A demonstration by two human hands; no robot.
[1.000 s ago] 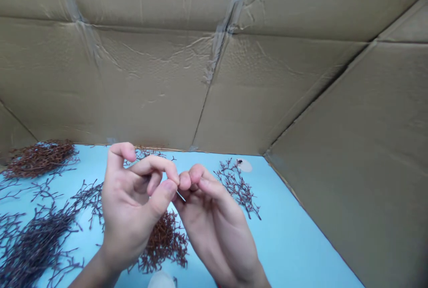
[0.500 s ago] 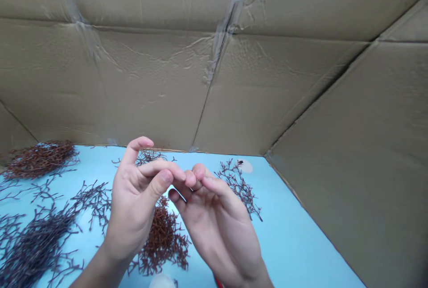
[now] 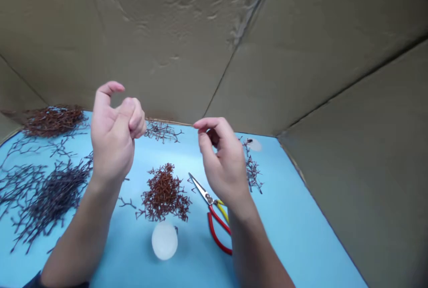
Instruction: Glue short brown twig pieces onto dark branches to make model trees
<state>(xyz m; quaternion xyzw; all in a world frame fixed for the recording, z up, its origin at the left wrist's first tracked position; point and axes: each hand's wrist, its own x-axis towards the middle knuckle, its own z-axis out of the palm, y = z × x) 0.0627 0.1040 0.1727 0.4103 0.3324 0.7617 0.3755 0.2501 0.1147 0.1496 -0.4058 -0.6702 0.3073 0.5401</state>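
Observation:
My left hand (image 3: 115, 132) is raised over the blue tabletop, its thumb pressed over the curled fingers and one finger hooked upward. Whatever it may hold is hidden. Apart from it, my right hand (image 3: 222, 161) has its fingers bent in and the index tip close against the thumb; anything between them is too small to make out. Below and between the hands lies a heap of short reddish-brown twig-like pieces (image 3: 163, 192). Red-and-yellow-handled pliers with long pointed jaws (image 3: 209, 199) rest beside the right wrist, their handles partly behind the forearm.
Dark branching twig-like pieces (image 3: 55, 199) pile at left, with a brown heap (image 3: 55, 121) behind. More twigs (image 3: 162, 131) lie at the back and others (image 3: 254, 174) at right, near a pale disc (image 3: 254, 144). A white round object (image 3: 164, 240) sits in front. Cardboard walls (image 3: 160, 56) enclose the tabletop (image 3: 294, 234).
My hands, fingertips together before, have moved apart, left hand to the left and up. The left fingers have curled in. The view has tilted down, bringing the pliers and white round object into sight.

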